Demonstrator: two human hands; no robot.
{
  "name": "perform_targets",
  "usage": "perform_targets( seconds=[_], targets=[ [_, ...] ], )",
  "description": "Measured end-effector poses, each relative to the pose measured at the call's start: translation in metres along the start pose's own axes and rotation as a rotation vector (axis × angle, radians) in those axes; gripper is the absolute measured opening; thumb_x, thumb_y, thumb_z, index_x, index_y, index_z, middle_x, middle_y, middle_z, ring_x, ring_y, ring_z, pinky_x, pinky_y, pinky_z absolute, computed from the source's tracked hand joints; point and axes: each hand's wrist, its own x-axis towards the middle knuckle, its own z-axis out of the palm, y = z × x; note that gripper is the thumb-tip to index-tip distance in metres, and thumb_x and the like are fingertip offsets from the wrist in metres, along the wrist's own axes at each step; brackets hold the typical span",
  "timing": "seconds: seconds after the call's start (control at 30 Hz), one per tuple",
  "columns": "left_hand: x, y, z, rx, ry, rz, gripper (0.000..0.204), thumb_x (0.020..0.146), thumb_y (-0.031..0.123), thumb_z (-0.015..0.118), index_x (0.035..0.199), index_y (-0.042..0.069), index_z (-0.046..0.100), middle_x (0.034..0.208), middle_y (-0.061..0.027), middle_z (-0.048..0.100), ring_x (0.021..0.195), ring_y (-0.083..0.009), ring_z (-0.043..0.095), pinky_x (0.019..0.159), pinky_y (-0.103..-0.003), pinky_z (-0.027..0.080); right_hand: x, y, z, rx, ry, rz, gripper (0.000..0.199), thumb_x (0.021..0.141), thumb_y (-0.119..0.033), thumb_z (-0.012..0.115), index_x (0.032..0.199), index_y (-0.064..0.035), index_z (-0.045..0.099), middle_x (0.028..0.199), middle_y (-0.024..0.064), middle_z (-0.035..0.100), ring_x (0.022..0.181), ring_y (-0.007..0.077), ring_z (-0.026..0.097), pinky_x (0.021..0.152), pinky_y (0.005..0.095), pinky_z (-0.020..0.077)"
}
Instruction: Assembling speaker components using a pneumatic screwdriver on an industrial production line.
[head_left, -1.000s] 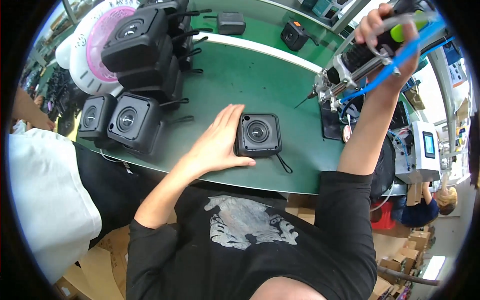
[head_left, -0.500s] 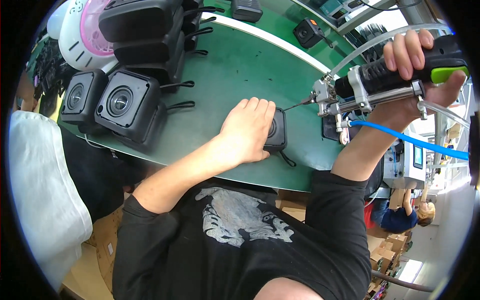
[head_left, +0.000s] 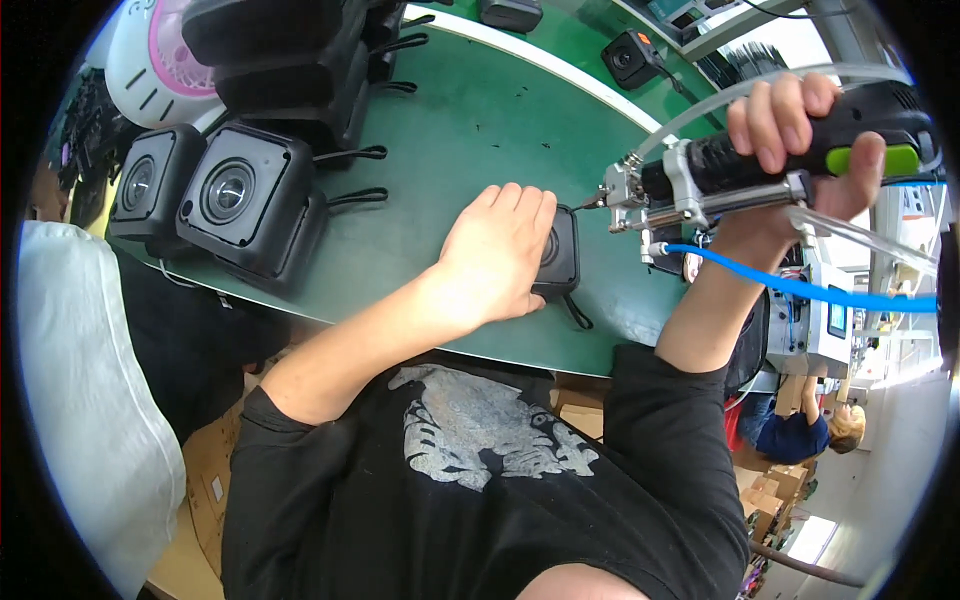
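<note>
black device (head_left: 566, 255) partly hidden, stacked devices (head_left: 285, 90) cut off

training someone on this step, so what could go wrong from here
The driver's tip is by the far right corner of the speaker, close to the left hand, so a slip might nick it or scratch the casing. The blue hose crosses the right forearm and could tug the driver off line.

Black speaker (head_left: 568, 256), face up, black screwdriver (head_left: 706, 165), slanted
</note>
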Motion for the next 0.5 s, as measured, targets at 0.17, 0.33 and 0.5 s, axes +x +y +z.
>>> perform_targets(
  seconds=[0.17, 0.33, 0.5],
  targets=[
    [0.001, -0.006, 0.006, 0.095, 0.014, 0.027, 0.093, 0.062, 0.05, 0.084, 0.125, -0.008, 0.049, 0.107, -0.0123, 0.055, 0.104, -0.0257, 0.053, 0.095, -0.034, 0.044, 0.008, -0.031, -0.002, -0.071, 0.019, -0.003, 0.048, 0.089, -0.048, 0.06, 0.102, -0.0033, 0.052, 0.081, 0.0049, 0.054, 0.063, 0.0164, 0.052, 0.068, 0.0342, 0.0405],
    [0.002, -0.004, 0.007, 0.077, 0.033, 0.019, 0.092, 0.062, 0.047, 0.085, 0.126, -0.008, 0.048, 0.109, -0.0133, 0.055, 0.106, -0.0269, 0.053, 0.096, -0.035, 0.044, 0.007, -0.082, 0.032, -0.033, -0.103, -0.075, 0.02, 0.079, -0.018, 0.078, 0.088, -0.0085, 0.063, 0.082, 0.0021, 0.064, 0.086, 0.0126, 0.062, 0.082, 0.0262, 0.0441],
    [0.002, -0.004, 0.008, 0.049, 0.024, 0.009, 0.09, 0.061, 0.044, 0.087, 0.125, -0.007, 0.049, 0.11, -0.0134, 0.056, 0.106, -0.0272, 0.053, 0.097, -0.035, 0.043, 0.004, -0.076, 0.063, 0.141, -0.144, -0.01, 0.064, 0.095, -0.057, 0.045, 0.116, 0.0031, 0.053, 0.088, 0.016, 0.063, 0.073, 0.0288, 0.065, 0.066, 0.0429, 0.0538]
  ],
)
